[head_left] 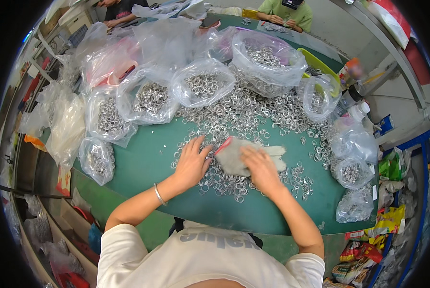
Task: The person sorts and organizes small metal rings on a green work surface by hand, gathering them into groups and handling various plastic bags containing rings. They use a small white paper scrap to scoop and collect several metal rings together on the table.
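A whitish-grey knit work glove (234, 158) with a red cuff edge lies on a spread of small silver metal rings (220, 185) in the middle of the green table. My right hand (259, 165) is on top of the glove, its fingers bent onto the fabric and slightly smeared by motion. To the left of the red cuff, my left hand (193, 163) rests over the rings with its fingers stretched out and the thumb close to the cuff. A bangle (159, 194) circles my left wrist. Whatever lies beneath both palms is hidden.
Clear plastic bags of rings, such as one bag (203, 84), line the table's far side. A larger heap of loose rings (272, 108) spreads in front of them. Smaller bags (354, 206) stand at the right edge. A person in green (296, 17) works at a table beyond.
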A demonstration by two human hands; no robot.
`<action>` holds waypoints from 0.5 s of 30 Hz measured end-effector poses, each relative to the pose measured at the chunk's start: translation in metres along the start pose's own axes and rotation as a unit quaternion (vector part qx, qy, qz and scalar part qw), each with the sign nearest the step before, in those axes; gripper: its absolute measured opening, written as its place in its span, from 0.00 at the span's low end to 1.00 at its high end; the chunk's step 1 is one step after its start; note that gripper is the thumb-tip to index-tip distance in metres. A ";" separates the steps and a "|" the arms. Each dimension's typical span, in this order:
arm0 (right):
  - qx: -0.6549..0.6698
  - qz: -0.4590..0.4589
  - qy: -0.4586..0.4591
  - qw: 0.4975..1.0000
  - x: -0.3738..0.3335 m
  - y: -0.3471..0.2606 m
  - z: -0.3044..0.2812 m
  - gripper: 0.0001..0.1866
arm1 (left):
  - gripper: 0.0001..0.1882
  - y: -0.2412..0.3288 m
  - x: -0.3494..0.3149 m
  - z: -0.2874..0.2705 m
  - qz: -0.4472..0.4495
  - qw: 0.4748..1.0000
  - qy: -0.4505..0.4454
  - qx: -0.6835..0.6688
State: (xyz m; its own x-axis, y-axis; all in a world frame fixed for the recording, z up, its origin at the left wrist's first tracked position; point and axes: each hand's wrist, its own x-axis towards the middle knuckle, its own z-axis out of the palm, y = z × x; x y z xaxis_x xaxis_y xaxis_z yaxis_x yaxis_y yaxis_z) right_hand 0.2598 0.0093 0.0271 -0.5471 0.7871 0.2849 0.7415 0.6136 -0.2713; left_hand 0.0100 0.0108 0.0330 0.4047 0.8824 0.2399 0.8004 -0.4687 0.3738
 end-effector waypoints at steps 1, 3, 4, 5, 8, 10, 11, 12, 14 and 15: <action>-0.028 0.012 -0.004 1.000 -0.003 0.011 0.000 0.22 | 0.21 0.003 0.001 0.000 -0.007 1.000 0.004 0.005; -0.019 0.054 0.011 0.998 -0.001 0.026 -0.012 0.21 | 0.22 0.005 -0.001 0.004 -0.007 1.000 -0.001 0.018; 0.020 0.083 0.019 0.996 -0.002 0.036 -0.017 0.20 | 0.22 0.006 -0.002 0.005 -0.007 1.000 -0.003 0.023; 0.059 0.112 0.028 0.992 -0.001 0.039 -0.022 0.19 | 0.22 0.009 -0.002 0.005 -0.001 1.000 -0.001 0.010; 0.092 0.130 0.130 0.979 -0.001 0.025 -0.025 0.18 | 0.23 0.019 -0.001 0.001 0.019 0.999 0.002 -0.041; 0.133 0.055 0.124 0.982 -0.004 0.019 -0.010 0.24 | 0.23 0.023 0.001 0.002 0.037 0.995 -0.003 -0.091; 0.087 0.047 0.025 0.995 -0.007 0.011 -0.012 0.25 | 0.22 0.025 0.001 0.002 0.039 0.996 -0.004 -0.082; 0.028 0.029 0.015 0.999 -0.006 0.009 -0.011 0.25 | 0.22 0.026 0.000 0.004 0.042 0.996 -0.005 -0.073; -0.044 0.030 -0.001 0.999 -0.005 0.010 -0.010 0.24 | 0.22 0.029 -0.002 0.003 0.043 0.997 -0.013 -0.064; -0.058 0.049 -0.006 0.997 -0.004 0.015 -0.012 0.23 | 0.22 0.031 -0.002 0.001 0.043 0.997 -0.020 -0.064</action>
State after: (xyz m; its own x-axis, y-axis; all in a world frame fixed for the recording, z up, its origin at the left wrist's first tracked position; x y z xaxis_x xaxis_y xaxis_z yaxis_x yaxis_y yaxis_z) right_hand 0.2773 0.0145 0.0328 -0.4738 0.8439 0.2516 0.8310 0.5230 -0.1894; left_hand 0.0341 -0.0054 0.0433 0.4893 0.8380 0.2415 0.6995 -0.5425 0.4651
